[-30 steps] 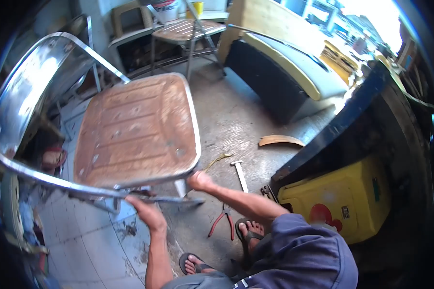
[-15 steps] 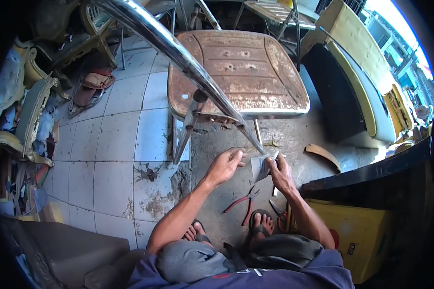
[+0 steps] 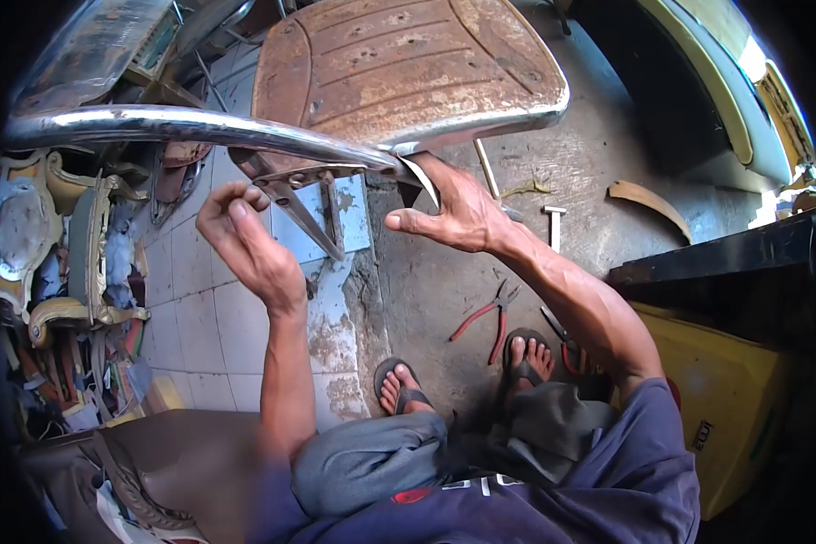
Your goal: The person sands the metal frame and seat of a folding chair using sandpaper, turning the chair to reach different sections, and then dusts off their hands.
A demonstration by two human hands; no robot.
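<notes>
Your right hand (image 3: 467, 210) curls round a pale sheet (image 3: 428, 184) on the chrome tube (image 3: 218, 125) of the rust-worn chair (image 3: 408, 72), thumb jutting free, presumably so the sheet hugs the curve. The chair's seat is just ahead of you. Your left hand (image 3: 258, 249) is half-curled below the tube, apparently empty. Red-handled pliers (image 3: 501, 308) lie on the floor (image 3: 426, 286) (perhaps for easy reach). Lettering on the yellow box (image 3: 716, 363) runs sideways, too unclear to read surely.

Navy tee (image 3: 571, 497), short sleeves (image 3: 648, 422), bits of white print (image 3: 508, 479) plus red blob (image 3: 410, 496) up front. Grey trousers (image 3: 372, 458), pretty creased. Dark flip-flops (image 3: 414, 396).
</notes>
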